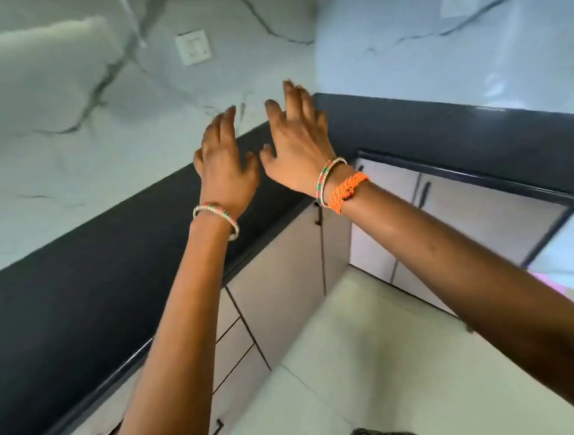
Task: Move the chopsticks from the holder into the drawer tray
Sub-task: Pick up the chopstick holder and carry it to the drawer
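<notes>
Head view: left hand (227, 169) and right hand (297, 145), fingers spread, empty, over dark countertop (86, 289).

A kitchen corner

A long dark countertop (86, 273) runs from lower left to centre; a white wall switch (193, 47) sits on the marbled wall (63, 95) above.

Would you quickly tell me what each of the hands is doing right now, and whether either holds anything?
Left hand: open, fingers straight, holding nothing, raised above the dark countertop.
Right hand: open, fingers spread, holding nothing.
</notes>
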